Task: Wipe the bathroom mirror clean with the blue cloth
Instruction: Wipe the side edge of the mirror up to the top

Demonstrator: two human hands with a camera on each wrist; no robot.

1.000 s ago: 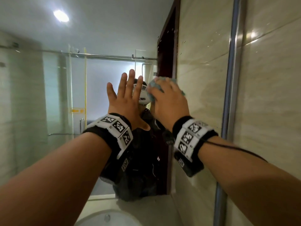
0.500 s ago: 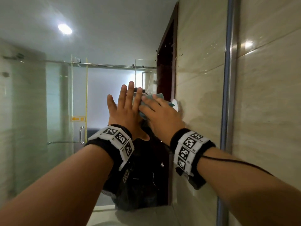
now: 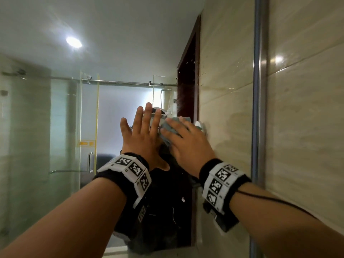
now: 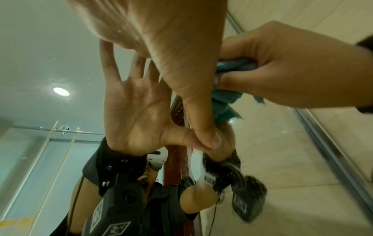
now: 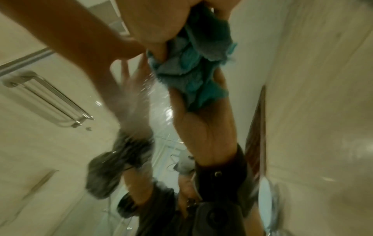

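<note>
The bathroom mirror [image 3: 55, 127] fills the left and middle of the head view and reflects a glass shower screen. My left hand [image 3: 143, 135] lies flat on the glass with its fingers straight and spread, also seen in the left wrist view [image 4: 171, 39]. Just to its right, my right hand [image 3: 188, 144] holds the bunched blue cloth [image 3: 170, 134] against the mirror. The left wrist view shows the right hand [image 4: 292, 67] pinching the cloth [image 4: 226, 97] between thumb and fingers. The right wrist view is blurred, with the cloth [image 5: 193, 68] pressed on the glass. Water droplets speckle the mirror above the hands.
A vertical metal strip [image 3: 259, 108] edges the mirror on the right, with a beige tiled wall [image 3: 307, 127] beyond it. The mirror reflects a dark door frame [image 3: 188, 90], a ceiling light [image 3: 73, 42] and the person in dark clothes.
The right hand has slid the cloth left and slightly down, up against the left hand's fingers. The left hand has stayed flat on the glass. The head view has tilted upward.
</note>
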